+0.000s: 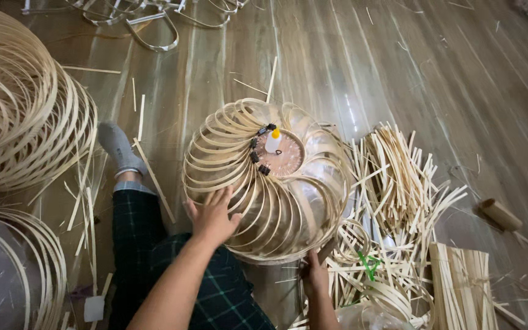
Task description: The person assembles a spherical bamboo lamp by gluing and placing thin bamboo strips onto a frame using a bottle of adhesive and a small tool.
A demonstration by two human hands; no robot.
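The bamboo lampshade frame [270,183] stands on the wooden floor [398,67] directly ahead of the seated person, a rounded, doughnut-like form built of thin, pale, overlapping bamboo strips that curve from the outer rim into a central wooden disc [285,157]. Its axis runs upward and tilts slightly away from the person, so the disc faces up toward the camera. The left hand [214,215] lies flat on the near-left flank of the frame, fingers spread apart and pressing the strips, not closed around anything. The right hand [314,274] sits at the lower near edge, its grip closed on the rim there, though the fingers are partly hidden beneath the strips. The left hand is the nearer to the disc. On the disc stands a small white glue bottle with a yellow cap [273,142], and small black binder clips [258,156] pinch the strips along its left edge. To the right, just beside the frame, lies a loose heap of short cut bamboo slats [398,177] and a tied flat bundle [462,284]; a cardboard tube [498,214] rests beyond. To the left sit larger finished bamboo shades [19,110]. The person's leg in dark checked trousers [132,238] extends beneath.
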